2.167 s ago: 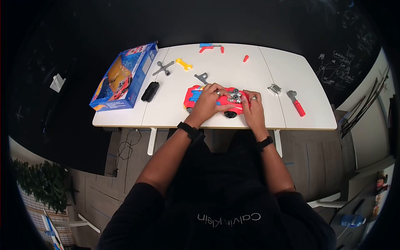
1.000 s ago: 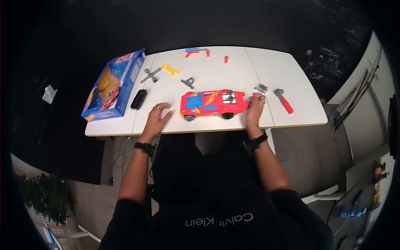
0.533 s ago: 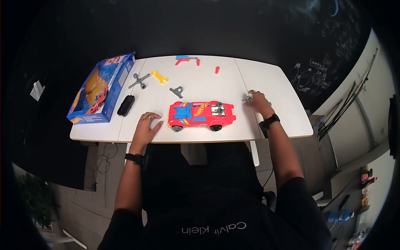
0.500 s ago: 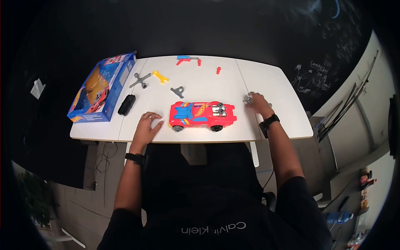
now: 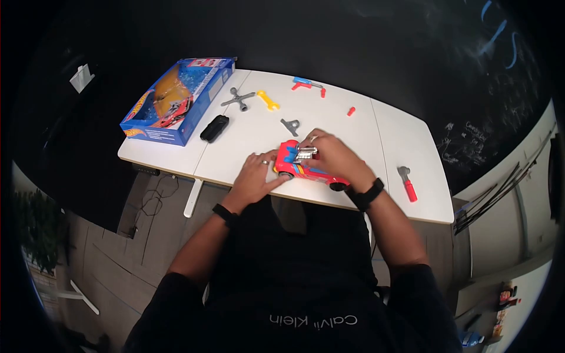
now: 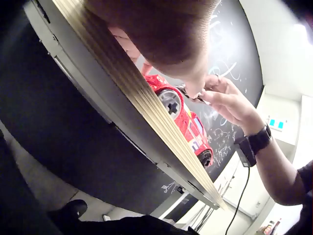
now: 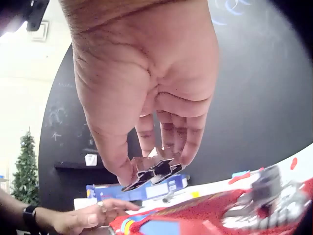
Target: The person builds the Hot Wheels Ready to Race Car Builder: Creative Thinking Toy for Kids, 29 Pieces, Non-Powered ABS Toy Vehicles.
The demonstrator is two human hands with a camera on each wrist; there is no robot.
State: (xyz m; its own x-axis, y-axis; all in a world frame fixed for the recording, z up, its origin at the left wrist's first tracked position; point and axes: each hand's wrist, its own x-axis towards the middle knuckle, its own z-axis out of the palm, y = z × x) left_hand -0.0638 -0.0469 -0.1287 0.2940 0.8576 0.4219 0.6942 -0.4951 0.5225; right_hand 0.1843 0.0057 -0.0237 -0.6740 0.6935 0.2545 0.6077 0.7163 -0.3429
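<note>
A red toy car (image 5: 318, 173) with blue parts stands near the table's front edge. My right hand (image 5: 338, 157) is over it and pinches a chrome engine piece (image 5: 306, 155) between thumb and fingers; in the right wrist view the piece (image 7: 154, 172) hangs above the car's blue-trimmed end. My left hand (image 5: 253, 181) rests at the car's left end beside a front wheel, its thumb towards the wheel and its fingers loosely extended. In the left wrist view the car's grey wheel (image 6: 170, 103) shows beyond the table edge.
On the white table (image 5: 247, 141) lie a black part (image 5: 215, 127), grey cross wrench (image 5: 238, 100), yellow wrench (image 5: 268, 100), grey bracket (image 5: 290, 126), blue-red drill (image 5: 308, 83), small red piece (image 5: 351, 110) and red-handled tool (image 5: 408, 185). An open blue box (image 5: 176, 100) stands at the left.
My right hand has picked up the chrome piece from the table's right side and brought it left over the car. My left hand has moved to the car's left end. The head view has turned.
</note>
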